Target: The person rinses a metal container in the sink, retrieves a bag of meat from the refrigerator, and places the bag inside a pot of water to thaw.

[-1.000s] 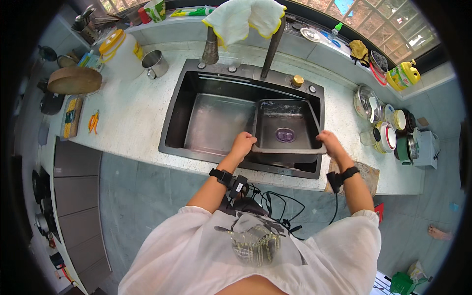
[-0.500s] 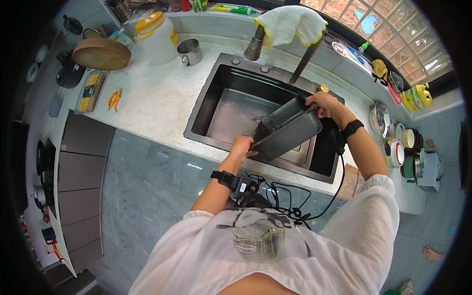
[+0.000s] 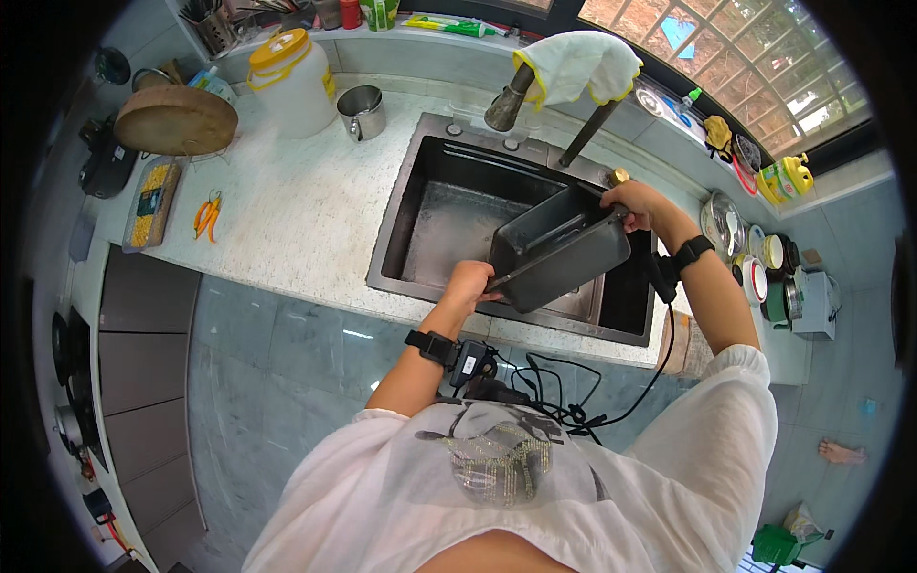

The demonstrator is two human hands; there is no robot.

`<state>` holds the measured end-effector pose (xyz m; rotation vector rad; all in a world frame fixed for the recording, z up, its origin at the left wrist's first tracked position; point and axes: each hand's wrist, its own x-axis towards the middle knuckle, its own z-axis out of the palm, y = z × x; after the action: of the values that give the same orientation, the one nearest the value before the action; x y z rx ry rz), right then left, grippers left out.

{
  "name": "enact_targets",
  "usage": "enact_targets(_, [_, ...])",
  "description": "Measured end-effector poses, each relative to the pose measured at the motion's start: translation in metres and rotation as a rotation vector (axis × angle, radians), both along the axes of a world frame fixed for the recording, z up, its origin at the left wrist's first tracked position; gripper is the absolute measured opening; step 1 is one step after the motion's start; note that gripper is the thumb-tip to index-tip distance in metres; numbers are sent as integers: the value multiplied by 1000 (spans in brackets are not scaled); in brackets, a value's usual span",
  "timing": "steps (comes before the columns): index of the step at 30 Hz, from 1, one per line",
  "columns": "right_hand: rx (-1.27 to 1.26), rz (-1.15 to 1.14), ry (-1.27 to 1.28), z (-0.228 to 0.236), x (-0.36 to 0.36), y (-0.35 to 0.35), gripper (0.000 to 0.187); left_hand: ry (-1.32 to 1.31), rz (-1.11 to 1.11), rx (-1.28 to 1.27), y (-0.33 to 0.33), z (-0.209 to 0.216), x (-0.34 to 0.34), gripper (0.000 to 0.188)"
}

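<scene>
A dark grey rectangular basin [image 3: 565, 265] is held tilted over the sink [image 3: 406, 203], its opening turned away from me toward the far left. My left hand [image 3: 469, 285] grips its near left corner, the thumb over the rim. At the far right end my right hand [image 3: 638, 204] is closed round the rim. Inside the basin I see wet dark walls; any water left at its bottom is hidden. The tap [image 3: 509, 97], with a white, yellow-edged cloth [image 3: 581, 67] draped over its neck, rises behind the sink.
Left on the counter are a metal mug [image 3: 361, 113], a white bucket with a yellow lid [image 3: 291, 86], orange peppers [image 3: 207, 217] and a box of corn kernels [image 3: 151, 205]. Stacked bowls [image 3: 755, 279] stand at the right. Black cables [image 3: 573, 406] hang before me. Another person's foot [image 3: 842, 452] shows lower right.
Water that was splashing from the basin's left end into the sink no longer shows pouring. The basin has tipped back a little, showing more of its inside. Both hands keep their hold.
</scene>
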<state>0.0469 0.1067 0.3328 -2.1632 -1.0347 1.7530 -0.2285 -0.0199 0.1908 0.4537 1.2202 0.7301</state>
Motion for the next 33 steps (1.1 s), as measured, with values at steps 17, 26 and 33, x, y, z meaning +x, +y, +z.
enact_targets(17, [-68,-212,264,-78,53,-94,8,624,-216,391,27,2,1,58])
enact_targets(26, [109,-398,493,-186,39,-115,18,557,-202,336,31,-21,-22,56])
enact_targets(33, [161,-433,442,-233,44,-116,22,543,-195,305,43,-70,-12,57])
